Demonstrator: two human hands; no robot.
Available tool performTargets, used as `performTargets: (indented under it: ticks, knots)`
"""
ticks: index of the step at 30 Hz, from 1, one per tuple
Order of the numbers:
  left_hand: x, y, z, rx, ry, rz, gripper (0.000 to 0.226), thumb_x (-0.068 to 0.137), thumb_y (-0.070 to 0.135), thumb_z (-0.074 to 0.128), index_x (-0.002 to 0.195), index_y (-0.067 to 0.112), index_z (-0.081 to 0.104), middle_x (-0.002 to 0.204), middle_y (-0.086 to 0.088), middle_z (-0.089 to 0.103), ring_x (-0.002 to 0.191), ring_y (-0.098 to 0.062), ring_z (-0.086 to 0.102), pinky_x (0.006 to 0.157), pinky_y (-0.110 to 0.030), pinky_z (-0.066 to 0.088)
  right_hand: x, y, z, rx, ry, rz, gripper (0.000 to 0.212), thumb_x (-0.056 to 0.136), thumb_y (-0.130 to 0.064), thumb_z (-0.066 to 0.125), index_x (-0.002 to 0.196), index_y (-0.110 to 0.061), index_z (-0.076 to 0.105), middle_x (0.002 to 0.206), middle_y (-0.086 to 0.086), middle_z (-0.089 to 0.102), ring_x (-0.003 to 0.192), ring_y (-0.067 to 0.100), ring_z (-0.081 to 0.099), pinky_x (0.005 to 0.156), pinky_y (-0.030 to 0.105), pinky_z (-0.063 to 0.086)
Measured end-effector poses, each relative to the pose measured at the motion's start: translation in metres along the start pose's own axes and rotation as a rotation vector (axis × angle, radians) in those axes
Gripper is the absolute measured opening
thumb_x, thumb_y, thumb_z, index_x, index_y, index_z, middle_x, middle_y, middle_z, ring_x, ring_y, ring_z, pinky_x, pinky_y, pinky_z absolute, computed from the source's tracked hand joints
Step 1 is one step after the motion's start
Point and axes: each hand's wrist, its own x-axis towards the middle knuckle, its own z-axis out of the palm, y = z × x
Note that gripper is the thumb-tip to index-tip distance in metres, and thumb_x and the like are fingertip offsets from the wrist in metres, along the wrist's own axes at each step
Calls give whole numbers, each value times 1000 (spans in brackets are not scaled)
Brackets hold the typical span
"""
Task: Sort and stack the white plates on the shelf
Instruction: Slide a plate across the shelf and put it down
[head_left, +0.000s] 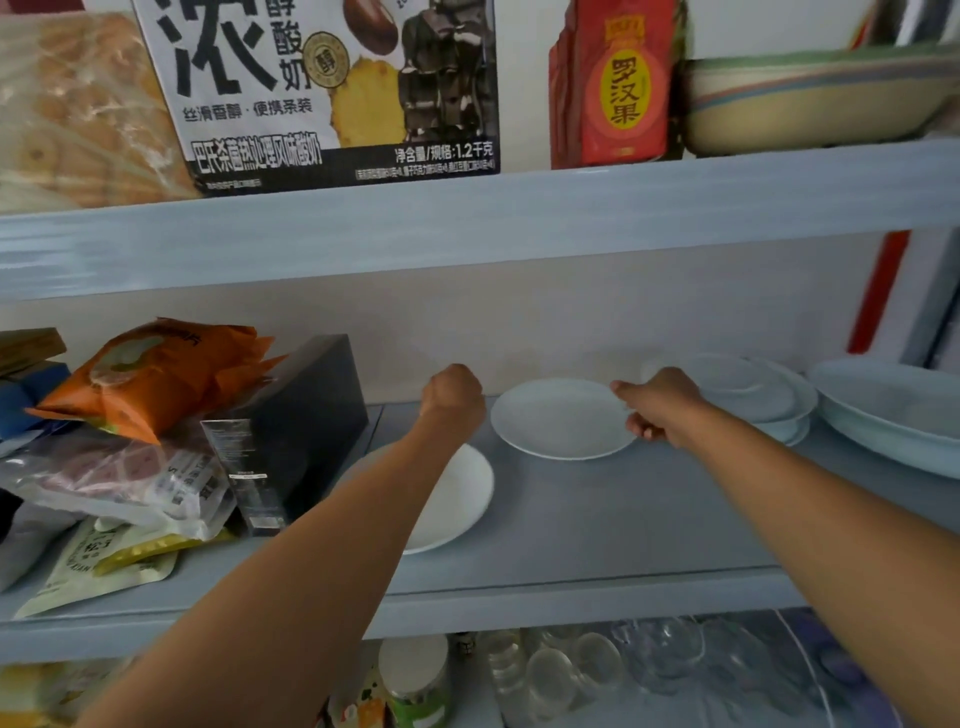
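On the pale blue shelf (597, 525) a white plate (558, 418) lies flat in the middle. My right hand (657, 408) grips its right rim, thumb on top. My left hand (453, 397) is a closed fist with nothing in it, hovering left of that plate. A second white plate (462, 501) lies nearer the front, partly hidden under my left forearm. A small stack of white plates (763, 397) sits behind my right hand. Larger white plates (893, 415) are stacked at the far right.
A dark box (306, 415), an orange snack bag (156, 374) and several food packets (119, 488) crowd the shelf's left side. Boxes and a stack of bowls (821, 98) stand on the shelf above. Glasses (597, 670) and jars sit on the shelf below.
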Motion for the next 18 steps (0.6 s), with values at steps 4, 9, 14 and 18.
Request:
performTargets:
  ticks: [4, 9, 14, 18]
  knots:
    - [2, 12, 18, -17, -4, 14, 27, 87, 9, 55, 108, 3, 71, 112, -16, 71, 109, -33, 65, 91, -34, 51, 1, 19, -5, 5, -17, 28, 38, 88, -34, 66, 90, 3, 60, 35, 9, 55, 24, 16, 45, 35, 19, 39]
    - [6, 11, 32, -82, -50, -21, 18, 85, 14, 59, 97, 7, 70, 105, -14, 71, 102, -32, 67, 75, -31, 50, -2, 36, -4, 40, -41, 86, 34, 91, -29, 64, 79, 1, 53, 49, 16, 56, 24, 16, 43, 40, 23, 42]
    - [14, 10, 41, -71, -54, -36, 30, 83, 15, 59, 112, 8, 66, 119, -14, 67, 112, -34, 62, 91, -34, 50, 7, 49, 1, 53, -45, 137, 27, 90, -23, 65, 84, 1, 54, 52, 19, 59, 33, 21, 48, 46, 29, 47]
    - [23, 8, 45, -38, -79, -47, 21, 81, 13, 58, 100, 5, 66, 109, -16, 69, 104, -35, 64, 83, -34, 51, 14, 50, 8, 69, -55, 155, 25, 91, -21, 65, 83, -1, 50, 63, 20, 58, 23, 16, 46, 37, 22, 41]
